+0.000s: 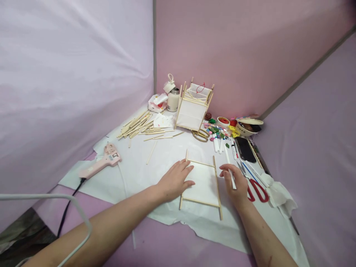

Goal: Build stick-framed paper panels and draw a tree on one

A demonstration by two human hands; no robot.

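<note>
A flat frame of thin wooden sticks (200, 201) with a white panel (202, 183) lies in front of me. My left hand (178, 178) rests on its left side, fingers stretched out over the stick and the panel's edge. Just right of the frame, my right hand (235, 181) is closed around a white pen-like stick (228, 159), possibly a marker, which slants up and away. Farther back stands a lantern-like box (191, 114) of the same sticks and white sheets, with a red cord on top.
A pink glue gun (101, 161) lies at left. Loose wooden sticks (139, 124) are heaped behind it, near a jar (173, 101). Red-handled scissors (257, 189), a phone (246, 150), markers (216, 142) and a bowl (246, 128) lie at right. Gold-handled scissors (200, 136) lie by the box.
</note>
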